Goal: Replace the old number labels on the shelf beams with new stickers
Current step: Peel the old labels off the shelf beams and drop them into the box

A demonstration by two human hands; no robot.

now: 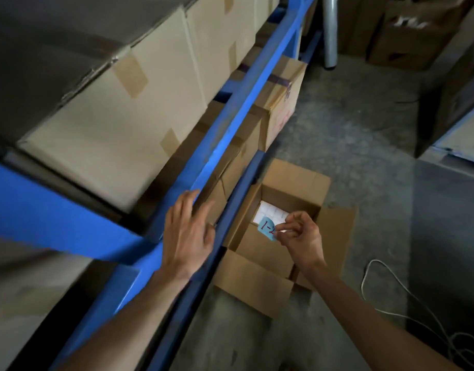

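A blue steel shelf beam (238, 103) runs diagonally from the lower left to the top right. My left hand (189, 236) lies flat and open against the beam's front face, fingers spread. My right hand (301, 236) pinches a small light-blue sticker (266, 228) with a red handwritten number beginning "1-", held above the open box on the floor. I see no label on the visible stretch of beam.
An open cardboard box (297, 188) with white items inside stands on the concrete floor below my right hand. Taped cartons (128, 124) fill the shelf above the beam. A white cable (391, 298) lies at the right. More boxes (407, 41) stand at the back.
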